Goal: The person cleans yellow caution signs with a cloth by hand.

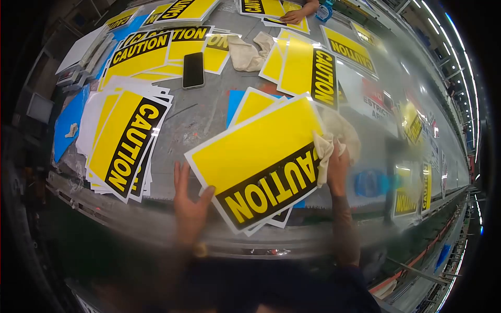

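A yellow and black CAUTION sign (250, 151) lies tilted in front of me, on top of other signs and a blue sheet (236, 101). At its left edge is my left hand (190, 206), fingers apart, with the thumb touching the sign's edge. My right hand (338, 169) is closed on a white cloth (323, 151), which it presses against the sign's right end, covering part of the lettering. Part of another pale cloth (342, 130) shows behind that hand.
A stack of CAUTION signs (125, 141) lies left, with more signs (141, 52) behind. A phone (193, 70) and a crumpled cloth (245, 55) rest on the grey table (177, 120). Another person's hand (295, 16) touches signs at the far side. The right side looks blurred.
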The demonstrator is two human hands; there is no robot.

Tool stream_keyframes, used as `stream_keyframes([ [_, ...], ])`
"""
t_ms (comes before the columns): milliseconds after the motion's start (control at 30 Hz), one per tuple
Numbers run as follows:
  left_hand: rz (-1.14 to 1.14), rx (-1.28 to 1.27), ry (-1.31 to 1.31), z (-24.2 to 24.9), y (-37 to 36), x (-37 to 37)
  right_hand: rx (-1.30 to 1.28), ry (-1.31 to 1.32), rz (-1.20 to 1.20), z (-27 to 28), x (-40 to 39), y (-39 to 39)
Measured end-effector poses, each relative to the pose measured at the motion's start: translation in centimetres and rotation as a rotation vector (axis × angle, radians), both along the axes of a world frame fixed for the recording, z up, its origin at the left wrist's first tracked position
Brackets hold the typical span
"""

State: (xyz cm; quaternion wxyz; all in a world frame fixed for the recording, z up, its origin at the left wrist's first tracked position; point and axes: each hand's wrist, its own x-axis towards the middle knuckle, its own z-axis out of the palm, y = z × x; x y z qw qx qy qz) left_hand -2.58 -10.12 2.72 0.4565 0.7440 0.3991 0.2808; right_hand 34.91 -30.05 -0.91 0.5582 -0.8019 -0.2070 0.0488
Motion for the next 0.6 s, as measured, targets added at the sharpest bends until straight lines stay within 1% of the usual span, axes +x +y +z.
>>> stream_keyframes([
  [33,0.030,-0.251,-0.360,0.6,-0.1,0.5,-0.060,-0.021,0.017,0.7,-0.4,0.4],
  [67,0.037,-0.354,-0.523,1.8,0.0,0.5,-0.120,-0.041,0.031,1.9,-1.0,1.0],
  [100,0.049,-0.517,-0.697,3.3,-0.3,0.9,-0.253,0.006,0.032,3.1,-1.7,1.5],
  [133,0.062,-0.682,-0.870,4.8,-0.5,1.6,-0.227,-0.100,0.044,3.0,-2.3,2.3],
  [167,0.046,-0.802,-0.831,4.4,-0.5,1.5,-0.201,-0.210,0.056,2.9,-2.8,3.0],
  [233,0.014,-1.036,-0.749,1.9,-0.5,1.3,-0.184,-0.424,0.107,1.8,-2.4,3.7],
  [300,-0.022,-1.081,-0.652,-0.5,-0.3,1.5,-0.171,-0.477,0.132,2.4,-2.9,4.6],
  [333,-0.032,-1.093,-0.604,-0.7,-0.3,1.7,-0.166,-0.500,0.143,2.8,-3.3,4.7],
  [367,-0.017,-1.093,-0.629,-1.0,-0.1,1.9,-0.310,-0.209,0.250,3.2,-3.1,4.1],
  [467,0.033,-1.089,-0.687,-1.3,0.0,2.2,-0.491,-0.680,0.541,2.6,-6.1,4.1],
  [533,0.082,-1.072,-0.720,-1.1,-0.3,2.6,-0.394,-0.486,0.816,4.6,-11.7,4.4],
  [600,0.083,-1.058,-0.719,-1.7,-0.4,2.5,-0.358,-0.477,1.071,5.2,-16.8,3.9],
])
